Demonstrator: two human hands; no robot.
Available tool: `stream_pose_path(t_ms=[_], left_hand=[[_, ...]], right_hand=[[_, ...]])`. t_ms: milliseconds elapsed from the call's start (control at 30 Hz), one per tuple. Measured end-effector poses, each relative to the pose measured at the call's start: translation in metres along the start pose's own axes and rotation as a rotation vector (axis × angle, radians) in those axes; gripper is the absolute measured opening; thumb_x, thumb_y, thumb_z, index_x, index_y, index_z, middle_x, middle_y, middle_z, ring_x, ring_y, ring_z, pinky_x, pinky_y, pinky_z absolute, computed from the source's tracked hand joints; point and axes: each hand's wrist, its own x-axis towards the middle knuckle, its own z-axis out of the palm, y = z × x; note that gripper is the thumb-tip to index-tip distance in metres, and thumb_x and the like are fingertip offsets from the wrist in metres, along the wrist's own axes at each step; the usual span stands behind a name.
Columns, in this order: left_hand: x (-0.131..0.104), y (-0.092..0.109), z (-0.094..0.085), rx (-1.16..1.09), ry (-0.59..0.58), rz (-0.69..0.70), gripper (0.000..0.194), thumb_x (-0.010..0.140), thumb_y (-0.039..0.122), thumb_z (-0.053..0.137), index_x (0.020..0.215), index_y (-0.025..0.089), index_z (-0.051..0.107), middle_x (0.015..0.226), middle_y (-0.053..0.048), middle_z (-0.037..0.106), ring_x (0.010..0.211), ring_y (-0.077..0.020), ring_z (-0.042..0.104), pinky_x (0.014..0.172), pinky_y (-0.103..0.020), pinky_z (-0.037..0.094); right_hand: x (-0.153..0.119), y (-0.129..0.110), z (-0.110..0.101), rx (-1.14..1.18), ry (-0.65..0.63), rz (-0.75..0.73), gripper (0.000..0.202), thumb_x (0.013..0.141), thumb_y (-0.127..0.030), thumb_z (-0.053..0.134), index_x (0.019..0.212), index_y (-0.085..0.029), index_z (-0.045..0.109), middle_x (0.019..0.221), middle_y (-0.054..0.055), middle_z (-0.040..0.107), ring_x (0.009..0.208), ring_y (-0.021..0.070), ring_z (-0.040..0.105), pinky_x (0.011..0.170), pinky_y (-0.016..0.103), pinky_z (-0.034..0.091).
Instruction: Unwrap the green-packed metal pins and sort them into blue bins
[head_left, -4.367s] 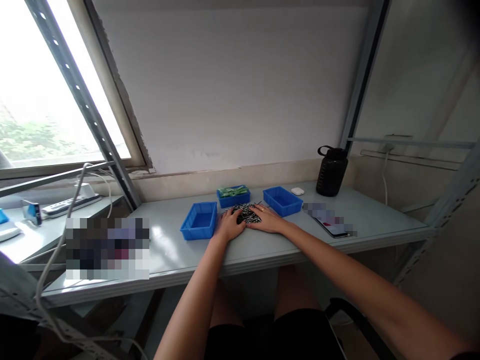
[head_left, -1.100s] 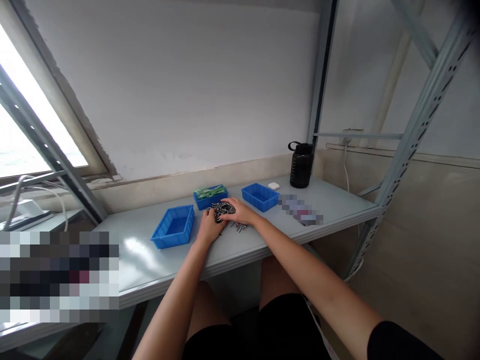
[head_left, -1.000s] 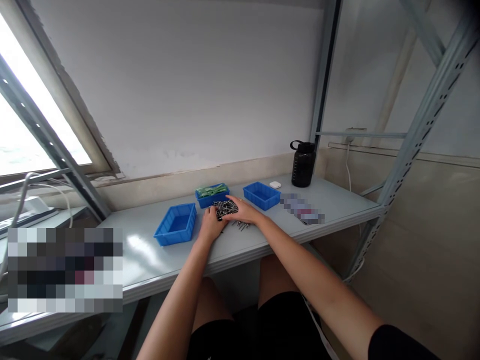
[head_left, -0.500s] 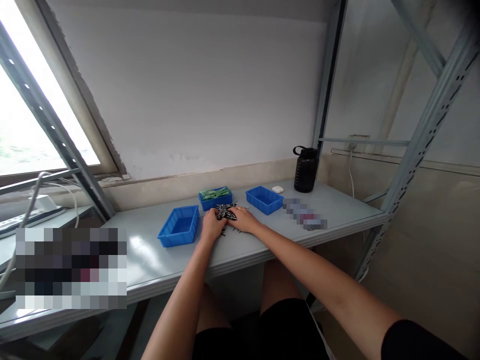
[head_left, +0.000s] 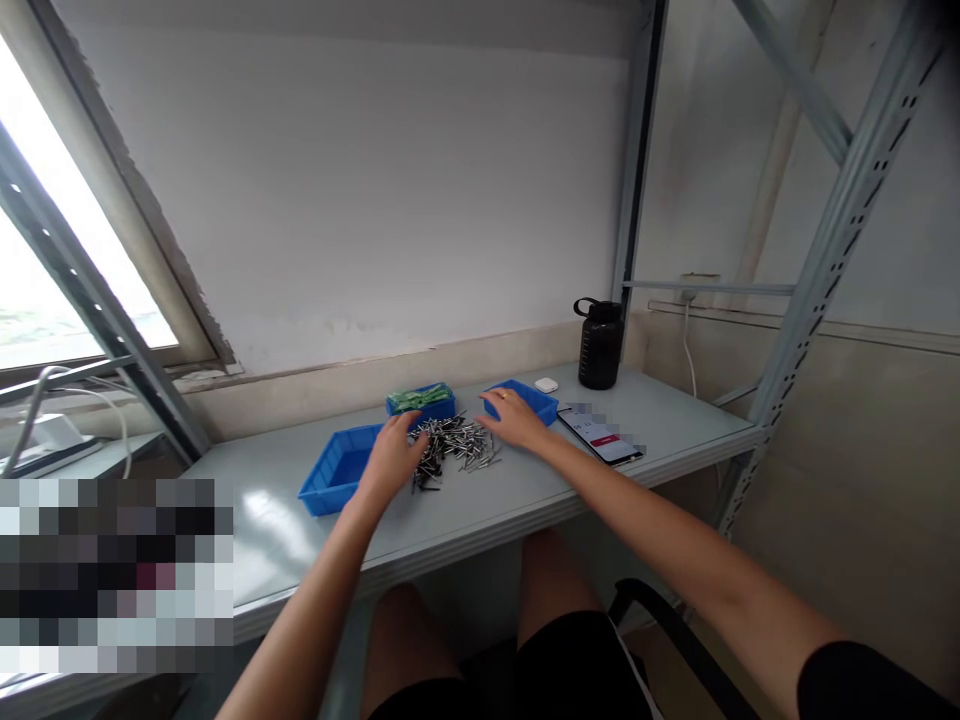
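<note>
Small metal pieces point(head_left: 469, 445), pin-like, silver and dark: one loose heap on the tabletop point(head_left: 465, 505), both shades mingled, a few strays at the near edge.
Left hand point(head_left: 394, 455): at the heap's left side; grip loosely spread, fingers curved; contact with the pieces cannot be told.
Right hand point(head_left: 517, 418): at the heap's right side; grip spread, thumb towards the pieces, nothing seen held.
Left blue tray point(head_left: 330, 502): beside the heap, partly behind the left hand.
Right blue tray point(head_left: 541, 402): beyond the right hand, partly covered by it.
Rear blue tray point(head_left: 431, 411): just behind the heap, bearing green packets point(head_left: 416, 397).
Progress, as judged: early; the heap is spread out, no separated groups are visible, and the visible pieces remain to be dealt with.
Outlying: phone point(head_left: 600, 437), right; small white case point(head_left: 546, 384), behind it; black bottle point(head_left: 600, 347), upright, farther right.
</note>
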Motion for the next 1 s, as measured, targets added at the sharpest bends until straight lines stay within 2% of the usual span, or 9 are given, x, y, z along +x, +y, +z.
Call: stream_pose_path(t_ms=[133,233,367,433,500,567,667,767,1000], left_hand=[[-0.043,-0.025,-0.046,0.166,0.028,0.057,0.04,0.087,0.044,0.037,0.113,0.02,0.055,0.111,-0.008,0.058,0.107,-0.0255,0.052,0.09,-0.036,0.041],[-0.066,-0.053,-0.054,0.334,-0.04,0.028,0.052,0.082,0.052,0.04,0.118,0.016,0.053,0.114,-0.013,0.057,0.108,-0.0299,0.051,0.089,-0.041,0.041],[-0.067,-0.06,-0.038,0.461,-0.033,0.094,0.047,0.083,0.048,0.04,0.113,0.015,0.057,0.103,-0.012,0.063,0.102,-0.0297,0.055,0.095,-0.046,0.035],[-0.066,-0.043,-0.027,0.467,0.041,0.115,0.043,0.085,0.043,0.039,0.112,0.015,0.057,0.101,-0.013,0.063,0.102,-0.03,0.055,0.095,-0.049,0.035],[-0.071,-0.018,-0.015,0.42,0.207,0.169,0.046,0.086,0.042,0.04,0.121,0.015,0.051,0.117,-0.016,0.055,0.116,-0.0316,0.045,0.101,-0.051,0.029],[-0.085,0.005,-0.002,0.324,0.275,0.257,0.049,0.085,0.042,0.043,0.127,0.016,0.044,0.128,-0.014,0.047,0.126,-0.0305,0.035,0.104,-0.049,0.026],[-0.105,0.021,0.019,0.267,0.161,0.364,0.048,0.086,0.041,0.044,0.127,0.018,0.043,0.132,-0.014,0.044,0.128,-0.0312,0.033,0.103,-0.048,0.031],[-0.106,0.016,0.037,0.218,0.137,0.305,0.04,0.088,0.038,0.041,0.122,0.018,0.048,0.126,-0.014,0.049,0.125,-0.0303,0.038,0.098,-0.045,0.038],[-0.07,0.003,0.052,0.079,-0.077,0.072,0.076,0.082,0.051,0.047,0.138,0.007,0.02,0.14,-0.024,0.03,0.132,-0.0351,0.024,0.103,-0.05,0.032]], right_hand=[[-0.021,0.041,-0.029,-0.083,-0.134,0.081,0.065,0.081,-0.057,0.046,0.132,-0.019,0.041,0.132,0.013,0.046,0.119,0.0286,0.041,0.094,0.037,0.034],[-0.031,0.048,-0.028,-0.171,-0.218,0.064,0.054,0.085,-0.049,0.045,0.13,-0.019,0.044,0.125,0.014,0.053,0.114,0.0292,0.047,0.092,0.039,0.035],[-0.016,0.029,-0.012,-0.265,-0.187,0.071,0.035,0.089,-0.031,0.043,0.119,-0.016,0.053,0.11,0.015,0.061,0.105,0.0287,0.053,0.088,0.04,0.035],[-0.005,0.015,-0.008,-0.251,-0.178,0.073,0.034,0.09,-0.031,0.04,0.119,-0.017,0.053,0.113,0.013,0.06,0.107,0.0266,0.052,0.091,0.039,0.034],[-0.005,-0.001,-0.009,-0.23,-0.139,0.097,0.043,0.092,-0.039,0.036,0.128,-0.017,0.045,0.124,0.012,0.054,0.115,0.026,0.046,0.096,0.039,0.03],[-0.023,-0.016,-0.01,-0.12,0.012,0.172,0.06,0.09,-0.052,0.031,0.137,-0.015,0.034,0.137,0.014,0.042,0.127,0.0277,0.033,0.101,0.04,0.025],[-0.069,-0.037,-0.007,0.011,-0.071,0.098,0.071,0.086,-0.063,0.027,0.143,-0.021,0.022,0.148,0.01,0.024,0.136,0.0291,0.014,0.106,0.043,0.018],[-0.098,-0.05,0.002,0.082,-0.197,0.166,0.073,0.086,-0.064,0.023,0.145,-0.021,0.014,0.15,0.01,0.015,0.137,0.0309,0.007,0.106,0.047,0.015],[-0.055,-0.054,0.026,0.137,-0.286,0.15,0.079,0.083,-0.065,0.03,0.145,-0.021,0.009,0.151,0.013,0.01,0.137,0.0325,0.003,0.106,0.05,0.011]])
